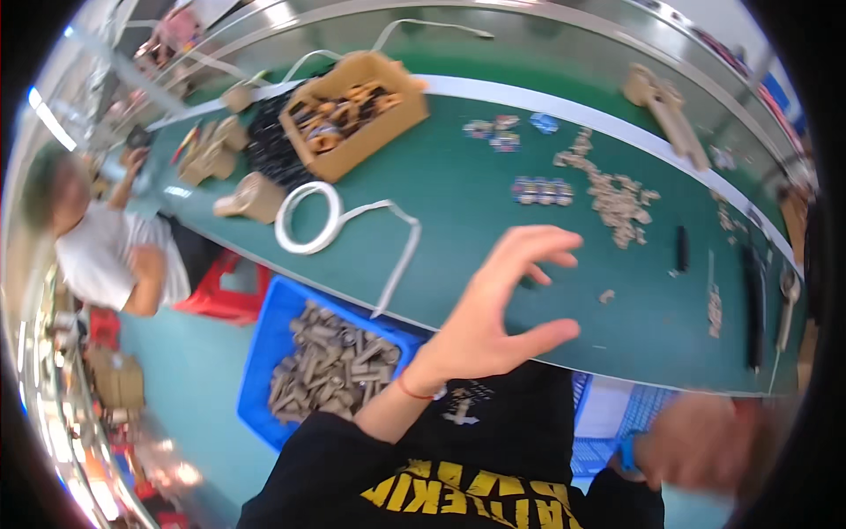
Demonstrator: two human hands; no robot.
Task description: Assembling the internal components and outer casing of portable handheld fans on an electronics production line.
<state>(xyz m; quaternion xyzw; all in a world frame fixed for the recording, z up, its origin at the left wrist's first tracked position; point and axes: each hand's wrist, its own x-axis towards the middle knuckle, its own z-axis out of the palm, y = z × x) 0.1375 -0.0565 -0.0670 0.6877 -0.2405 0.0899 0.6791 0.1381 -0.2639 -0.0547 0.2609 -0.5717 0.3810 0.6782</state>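
Note:
My left hand [502, 309] hovers over the near edge of the green table, thumb and fingers spread, with nothing between them. Close to its fingertips lies one small beige piece [606, 296]. Farther off is a loose pile of similar small beige pieces [621, 203], beside a block of small silver and blue parts [542, 190]. My right hand [701, 445] is smeared by motion at the lower right, below the table edge, a blue band at its wrist. Whether it holds anything does not show.
A blue bin [256, 379] of grey-brown cylindrical parts stands left of me. On the table [476, 256] are a cardboard box [370, 145] of orange and black parts, a white tape roll [284, 220] and a black screwdriver-like tool [753, 309]. A person [123, 242] sits at left.

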